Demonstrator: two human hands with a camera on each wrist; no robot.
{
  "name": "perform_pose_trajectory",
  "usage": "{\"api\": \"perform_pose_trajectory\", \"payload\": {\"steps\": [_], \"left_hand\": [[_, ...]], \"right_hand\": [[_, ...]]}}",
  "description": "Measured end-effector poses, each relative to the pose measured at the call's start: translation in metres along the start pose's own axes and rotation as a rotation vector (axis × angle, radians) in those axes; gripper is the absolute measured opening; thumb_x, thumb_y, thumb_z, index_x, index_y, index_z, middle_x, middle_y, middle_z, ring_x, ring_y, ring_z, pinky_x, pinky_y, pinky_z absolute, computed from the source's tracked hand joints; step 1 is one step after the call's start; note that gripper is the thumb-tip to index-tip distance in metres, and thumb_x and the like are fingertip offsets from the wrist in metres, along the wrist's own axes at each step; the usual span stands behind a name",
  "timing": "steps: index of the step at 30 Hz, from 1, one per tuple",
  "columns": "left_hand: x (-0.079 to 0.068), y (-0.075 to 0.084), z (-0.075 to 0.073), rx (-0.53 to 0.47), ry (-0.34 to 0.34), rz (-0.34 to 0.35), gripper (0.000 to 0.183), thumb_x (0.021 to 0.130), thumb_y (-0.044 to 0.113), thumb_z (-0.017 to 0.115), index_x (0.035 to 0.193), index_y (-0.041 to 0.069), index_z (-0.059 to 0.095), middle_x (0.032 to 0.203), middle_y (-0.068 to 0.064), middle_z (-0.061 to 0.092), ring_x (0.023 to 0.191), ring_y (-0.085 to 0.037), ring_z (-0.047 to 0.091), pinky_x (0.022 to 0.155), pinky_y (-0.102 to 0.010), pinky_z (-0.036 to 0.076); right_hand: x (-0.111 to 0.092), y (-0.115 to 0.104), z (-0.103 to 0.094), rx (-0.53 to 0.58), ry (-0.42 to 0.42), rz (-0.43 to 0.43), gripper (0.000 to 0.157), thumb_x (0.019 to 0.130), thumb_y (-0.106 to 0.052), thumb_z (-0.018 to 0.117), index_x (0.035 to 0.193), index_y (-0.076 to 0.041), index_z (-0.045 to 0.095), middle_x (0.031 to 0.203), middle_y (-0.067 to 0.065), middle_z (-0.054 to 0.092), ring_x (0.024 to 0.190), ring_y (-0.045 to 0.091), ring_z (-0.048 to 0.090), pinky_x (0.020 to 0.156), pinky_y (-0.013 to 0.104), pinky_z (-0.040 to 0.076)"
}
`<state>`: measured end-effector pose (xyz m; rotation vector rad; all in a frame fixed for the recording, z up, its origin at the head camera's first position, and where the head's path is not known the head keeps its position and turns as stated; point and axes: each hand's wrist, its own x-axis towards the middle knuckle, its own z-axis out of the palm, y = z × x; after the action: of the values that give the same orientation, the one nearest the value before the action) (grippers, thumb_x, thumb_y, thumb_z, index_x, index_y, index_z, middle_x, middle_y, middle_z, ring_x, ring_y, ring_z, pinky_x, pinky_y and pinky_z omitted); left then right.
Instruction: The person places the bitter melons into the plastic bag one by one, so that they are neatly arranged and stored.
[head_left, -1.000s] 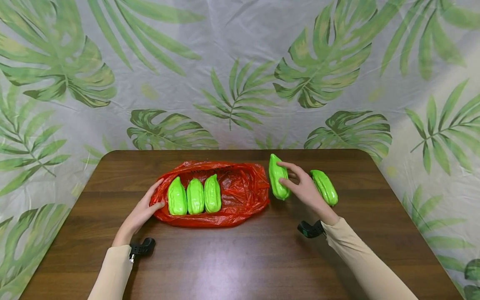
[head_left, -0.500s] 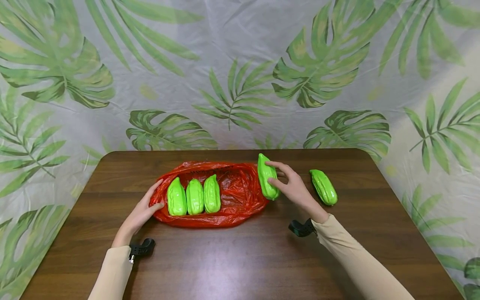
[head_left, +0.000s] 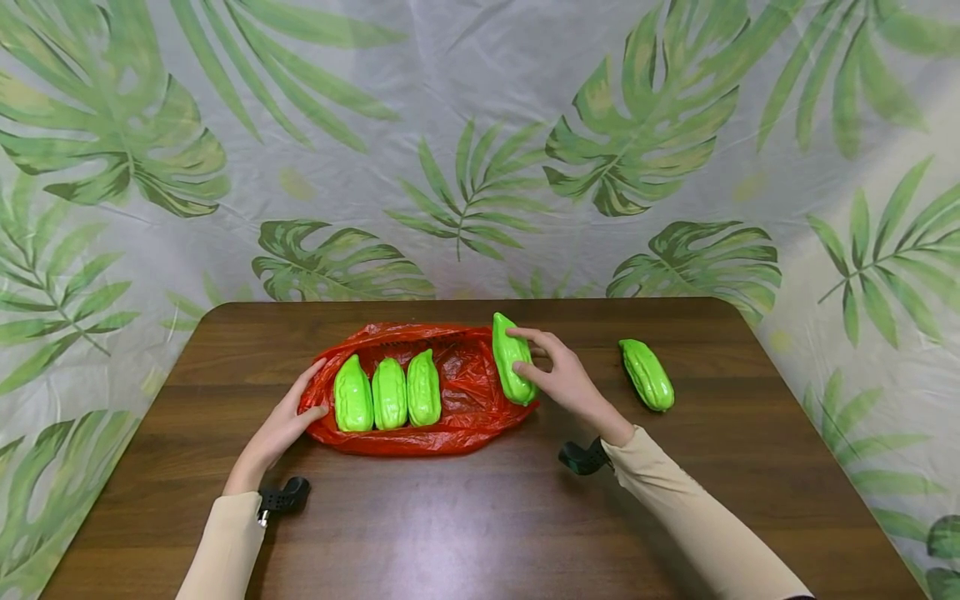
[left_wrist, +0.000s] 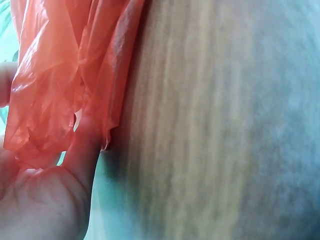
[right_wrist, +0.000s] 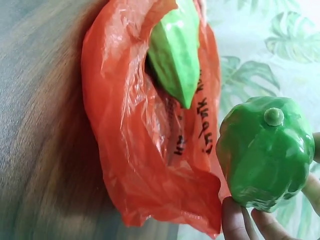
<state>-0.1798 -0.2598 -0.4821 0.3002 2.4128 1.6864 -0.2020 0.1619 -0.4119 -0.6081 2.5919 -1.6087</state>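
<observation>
My right hand (head_left: 562,375) grips a glossy, ridged green bitter melon (head_left: 511,367) between thumb and fingers, over the right end of the red plastic bag (head_left: 427,443). In the right wrist view, this melon's (right_wrist: 265,160) stubby tip faces the camera beside the bag's rim. My left hand (head_left: 279,429) holds the bag's left edge. Thin plastic (left_wrist: 50,100) lies across the fingers in the left wrist view. Inside the open-mouthed bag, three more melons (head_left: 389,393) lie side by side at the left.
Another bitter melon (head_left: 647,375) lies on the brown wooden table (head_left: 450,533), right of my right hand. The table's back edge runs just beyond the bag. A leaf-patterned curtain (head_left: 480,150) hangs behind it.
My right hand has carried the bitter melon leftward, from beside the bag to over its right end. My left hand has stayed on the bag's left edge.
</observation>
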Motion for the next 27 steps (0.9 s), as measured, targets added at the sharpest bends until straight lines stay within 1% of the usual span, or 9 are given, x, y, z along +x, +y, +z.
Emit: {"api": "perform_pose_trajectory", "payload": {"steps": [3, 6, 10, 12, 14, 16, 21, 23, 27], "left_hand": [[0.0, 0.0, 0.0, -0.004, 0.0, 0.002, 0.072, 0.093, 0.003, 0.051, 0.154, 0.009, 0.012, 0.155, -0.024, 0.007, 0.138, -0.047, 0.012, 0.106, -0.063, 0.015], [0.0, -0.001, 0.001, -0.009, 0.0, 0.002, 0.072, 0.093, 0.002, 0.051, 0.154, 0.008, 0.012, 0.155, -0.025, 0.008, 0.137, -0.047, 0.013, 0.106, -0.063, 0.016], [-0.001, -0.001, 0.001, -0.013, 0.001, 0.001, 0.072, 0.093, 0.002, 0.051, 0.154, 0.008, 0.012, 0.154, -0.025, 0.008, 0.137, -0.047, 0.013, 0.106, -0.063, 0.016], [0.0, -0.001, 0.001, -0.013, 0.002, 0.002, 0.072, 0.093, 0.002, 0.051, 0.154, 0.008, 0.012, 0.154, -0.025, 0.008, 0.137, -0.047, 0.013, 0.106, -0.063, 0.016], [0.0, -0.001, 0.001, -0.011, 0.002, 0.002, 0.072, 0.093, 0.002, 0.051, 0.154, 0.008, 0.012, 0.154, -0.025, 0.008, 0.137, -0.047, 0.013, 0.106, -0.063, 0.016], [0.0, -0.001, 0.001, -0.008, 0.003, 0.001, 0.072, 0.093, 0.002, 0.051, 0.154, 0.009, 0.012, 0.154, -0.025, 0.008, 0.137, -0.047, 0.013, 0.106, -0.063, 0.016], [0.0, 0.0, 0.001, -0.004, 0.003, -0.004, 0.072, 0.094, 0.003, 0.051, 0.154, 0.009, 0.012, 0.155, -0.025, 0.007, 0.137, -0.047, 0.013, 0.106, -0.063, 0.016], [-0.001, 0.001, 0.001, -0.005, 0.003, -0.007, 0.072, 0.094, 0.003, 0.051, 0.154, 0.01, 0.012, 0.155, -0.025, 0.007, 0.137, -0.047, 0.013, 0.106, -0.063, 0.016], [-0.001, 0.001, 0.001, -0.006, 0.001, -0.01, 0.073, 0.094, 0.003, 0.051, 0.154, 0.01, 0.011, 0.155, -0.025, 0.007, 0.137, -0.047, 0.013, 0.106, -0.063, 0.017]], "right_hand": [[0.002, -0.001, 0.004, 0.002, -0.014, 0.01, 0.047, 0.093, -0.015, 0.062, 0.139, -0.009, 0.05, 0.139, 0.019, 0.042, 0.116, 0.04, 0.05, 0.082, 0.047, 0.051], [0.002, -0.007, 0.008, 0.015, -0.033, 0.021, 0.047, 0.093, -0.011, 0.061, 0.139, -0.004, 0.049, 0.142, 0.023, 0.038, 0.116, 0.042, 0.049, 0.082, 0.049, 0.05], [0.0, -0.029, 0.011, 0.021, -0.061, 0.017, 0.047, 0.092, -0.003, 0.06, 0.137, 0.003, 0.048, 0.142, 0.028, 0.035, 0.116, 0.044, 0.048, 0.083, 0.051, 0.05], [-0.001, -0.038, 0.013, 0.012, -0.068, 0.005, 0.046, 0.091, -0.001, 0.059, 0.135, 0.005, 0.048, 0.14, 0.03, 0.036, 0.115, 0.044, 0.049, 0.084, 0.049, 0.05], [0.0, -0.042, 0.017, 0.005, -0.07, -0.003, 0.047, 0.089, 0.001, 0.059, 0.135, 0.006, 0.049, 0.138, 0.029, 0.039, 0.115, 0.043, 0.05, 0.085, 0.047, 0.05], [0.003, -0.031, 0.023, -0.003, -0.068, -0.009, 0.048, 0.088, 0.0, 0.059, 0.135, 0.004, 0.049, 0.136, 0.027, 0.041, 0.115, 0.041, 0.05, 0.085, 0.046, 0.05], [0.013, 0.001, 0.038, -0.028, -0.063, -0.033, 0.051, 0.086, -0.004, 0.062, 0.137, -0.007, 0.052, 0.135, 0.019, 0.046, 0.115, 0.035, 0.053, 0.083, 0.042, 0.051], [0.015, 0.003, 0.041, -0.042, -0.063, -0.043, 0.051, 0.086, -0.004, 0.062, 0.136, -0.01, 0.053, 0.133, 0.017, 0.048, 0.113, 0.032, 0.054, 0.08, 0.039, 0.051], [0.016, 0.003, 0.048, -0.043, -0.07, -0.043, 0.052, 0.085, -0.003, 0.063, 0.136, -0.01, 0.054, 0.132, 0.016, 0.048, 0.111, 0.03, 0.055, 0.079, 0.034, 0.052]]}}
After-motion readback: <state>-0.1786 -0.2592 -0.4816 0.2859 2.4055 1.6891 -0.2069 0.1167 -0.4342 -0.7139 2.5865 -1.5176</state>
